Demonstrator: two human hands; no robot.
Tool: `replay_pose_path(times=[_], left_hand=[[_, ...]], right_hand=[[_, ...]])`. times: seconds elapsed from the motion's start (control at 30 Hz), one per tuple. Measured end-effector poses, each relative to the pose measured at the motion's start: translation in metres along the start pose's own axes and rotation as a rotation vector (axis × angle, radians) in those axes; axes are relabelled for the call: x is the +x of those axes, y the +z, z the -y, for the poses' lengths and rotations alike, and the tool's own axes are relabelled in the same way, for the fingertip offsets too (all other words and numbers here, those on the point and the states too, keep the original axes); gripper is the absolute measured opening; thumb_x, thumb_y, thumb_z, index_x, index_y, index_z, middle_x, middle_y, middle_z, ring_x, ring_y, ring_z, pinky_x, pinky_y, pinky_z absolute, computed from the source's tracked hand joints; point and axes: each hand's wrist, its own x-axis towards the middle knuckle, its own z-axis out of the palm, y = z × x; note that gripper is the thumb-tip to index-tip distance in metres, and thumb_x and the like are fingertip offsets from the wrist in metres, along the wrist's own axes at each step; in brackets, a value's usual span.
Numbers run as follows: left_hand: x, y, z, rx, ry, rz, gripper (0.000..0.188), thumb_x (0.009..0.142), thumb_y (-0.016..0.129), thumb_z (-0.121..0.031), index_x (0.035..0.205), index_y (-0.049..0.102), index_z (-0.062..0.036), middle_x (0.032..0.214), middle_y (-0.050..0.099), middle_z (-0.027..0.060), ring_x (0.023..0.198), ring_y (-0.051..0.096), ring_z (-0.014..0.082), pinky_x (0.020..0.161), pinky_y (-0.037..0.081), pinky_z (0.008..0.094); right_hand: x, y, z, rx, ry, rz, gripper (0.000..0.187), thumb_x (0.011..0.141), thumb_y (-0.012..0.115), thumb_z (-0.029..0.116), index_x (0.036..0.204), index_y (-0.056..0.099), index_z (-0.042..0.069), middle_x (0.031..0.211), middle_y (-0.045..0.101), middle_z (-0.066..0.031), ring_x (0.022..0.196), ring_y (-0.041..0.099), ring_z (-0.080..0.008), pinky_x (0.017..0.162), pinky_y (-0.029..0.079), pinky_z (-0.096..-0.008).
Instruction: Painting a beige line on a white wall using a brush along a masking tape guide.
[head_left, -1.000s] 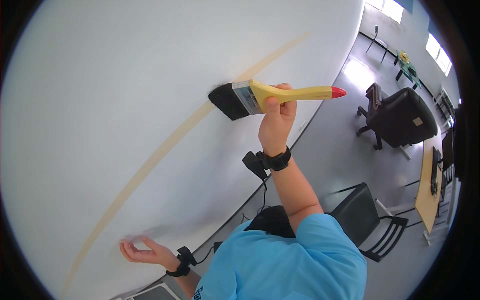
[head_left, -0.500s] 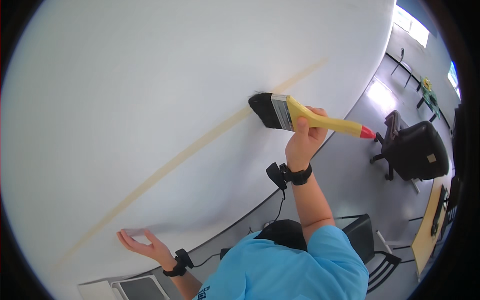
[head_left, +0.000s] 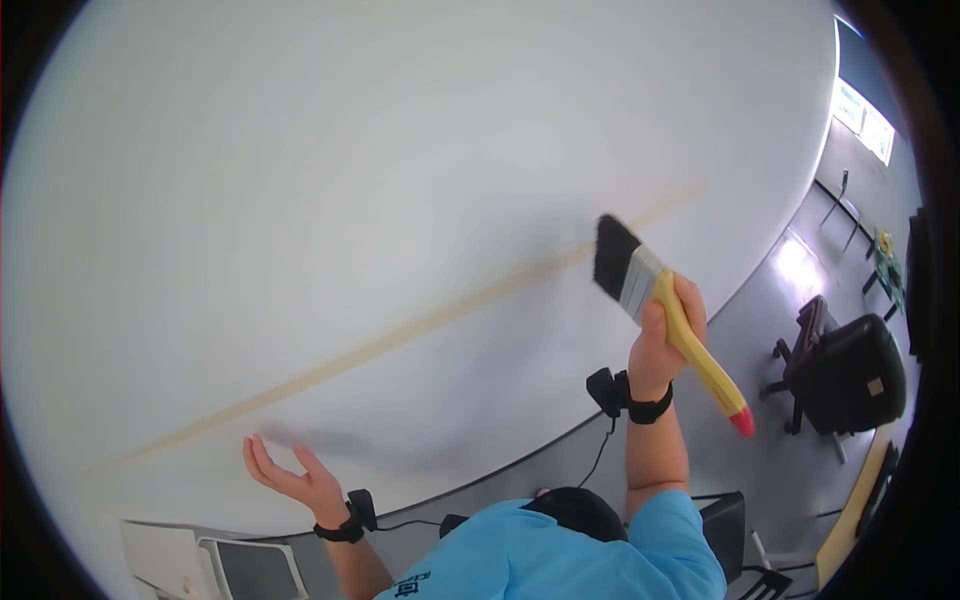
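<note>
A wide paintbrush with black bristles, a metal ferrule and a yellow handle tipped in red is gripped in my right hand. Its bristles point up and left, over a strip of beige tape that runs slantwise across the white wall. Whether the bristles touch the wall I cannot tell. Fingers apart and holding nothing, my left hand is close to the wall, just below the tape's left part. Each wrist wears a black strap with a small device and a cable.
Behind on the right stand a black office chair and a wooden-topped desk. A dark chair is close by my right arm. White-framed furniture with a grey panel stands at the lower left.
My right hand has moved right and down with the paintbrush, whose handle now tilts more steeply downward. My left hand stays open near the wall. The whole view has turned somewhat.
</note>
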Motion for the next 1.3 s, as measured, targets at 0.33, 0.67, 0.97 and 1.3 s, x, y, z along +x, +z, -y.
replay_pose_path(times=[0.33,0.67,0.97,1.3], left_hand=[[0.081,-0.009,-0.015,-0.066,0.263,-0.016,0.056,0.090,0.052,-0.010,0.141,0.033,0.0023,0.151,0.022,0.0223,0.141,0.017,0.0409,0.113,0.016,0.0517],[0.089,-0.008,0.012,0.012,0.302,0.020,0.061,0.088,0.053,-0.018,0.142,0.032,0.0033,0.151,0.025,0.0212,0.142,0.015,0.0417,0.113,0.012,0.0551],[0.081,-0.003,0.013,0.060,0.305,0.024,0.062,0.088,0.053,-0.021,0.142,0.032,0.0024,0.151,0.026,0.0202,0.142,0.015,0.0401,0.113,0.010,0.0541],[0.099,-0.005,0.016,0.112,0.280,0.053,0.062,0.091,0.049,-0.022,0.144,0.028,0.0015,0.152,0.024,0.0201,0.143,0.013,0.0401,0.114,0.008,0.0534]], right_hand=[[0.046,0.107,0.085,0.255,-0.335,0.945,0.025,0.077,0.076,0.019,0.098,0.069,0.009,0.094,0.070,0.0007,0.077,0.061,-0.0179,0.075,0.046,-0.0319],[0.157,0.130,0.108,0.154,-0.081,0.841,0.031,0.077,0.077,0.015,0.105,0.068,0.005,0.097,0.070,-0.0044,0.084,0.063,-0.0138,0.075,0.050,-0.0282],[0.243,0.156,0.159,0.234,-0.276,0.369,0.030,0.082,0.073,0.015,0.108,0.066,0.001,0.095,0.068,-0.0039,0.082,0.061,-0.0086,0.073,0.049,-0.0232],[0.239,0.330,0.292,0.677,-0.162,0.656,0.037,0.075,0.073,0.025,0.104,0.066,0.002,0.083,0.069,-0.0089,0.071,0.066,-0.0174,0.069,0.052,-0.0301]])
